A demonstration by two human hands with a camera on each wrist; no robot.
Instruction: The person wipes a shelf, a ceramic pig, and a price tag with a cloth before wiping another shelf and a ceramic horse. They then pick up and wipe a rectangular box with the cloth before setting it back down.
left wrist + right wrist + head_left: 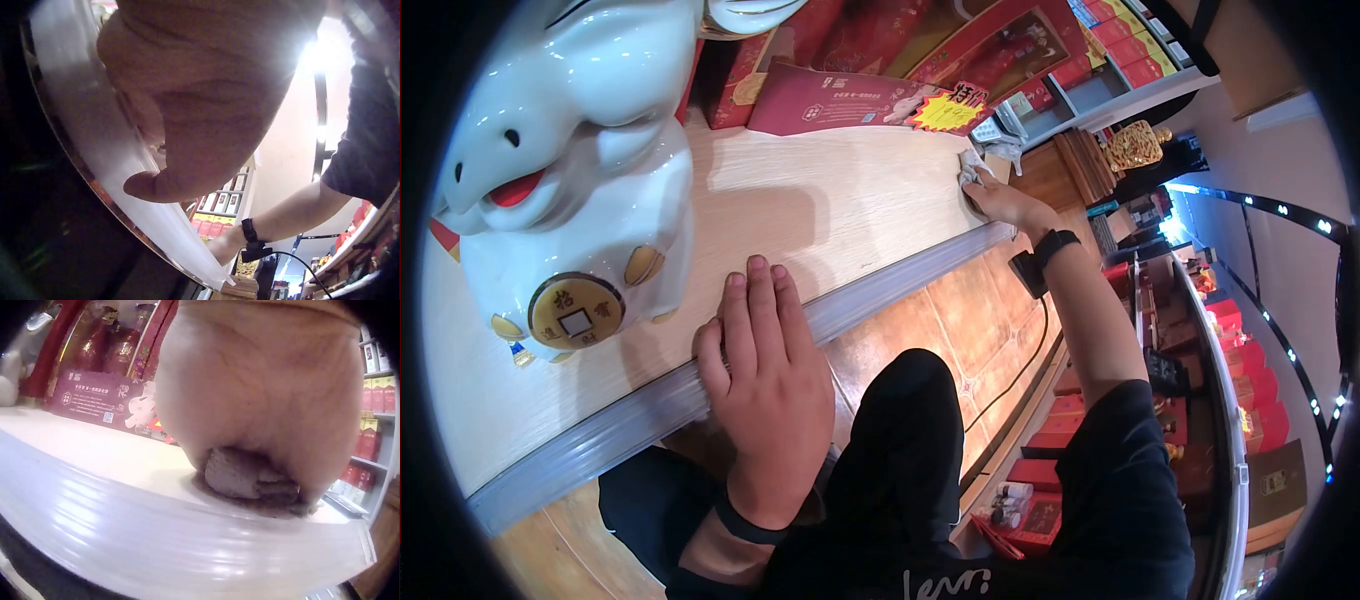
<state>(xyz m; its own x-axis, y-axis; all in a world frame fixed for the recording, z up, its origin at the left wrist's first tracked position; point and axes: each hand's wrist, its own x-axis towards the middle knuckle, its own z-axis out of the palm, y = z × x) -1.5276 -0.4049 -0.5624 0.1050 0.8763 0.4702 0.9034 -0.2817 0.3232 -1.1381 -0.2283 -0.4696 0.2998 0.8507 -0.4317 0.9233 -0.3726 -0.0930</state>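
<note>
My right hand (1002, 205) grips a crumpled grey cloth (240, 478) against the pale wooden shelf top (870, 180), close to its far end. In the right wrist view the cloth bunches under the palm, and the fingertips are hidden. My left hand (772, 365) rests at the shelf's front edge, its fingers extended over the wood. From the left wrist view, its thumb (147, 185) lies over the clear edge strip (870, 290). A glossy white ceramic figurine (600, 250) with a gold coin emblem stands left of that hand.
A maroon card box (820, 100) with a yellow price burst (950, 112) stands along the back. Shelves of red and yellow boxes (1125, 45) rise beyond the far end. Below the edge are floor tiles (910, 340) and my knee (910, 400). A black cable (1030, 370) hangs from my right wrist.
</note>
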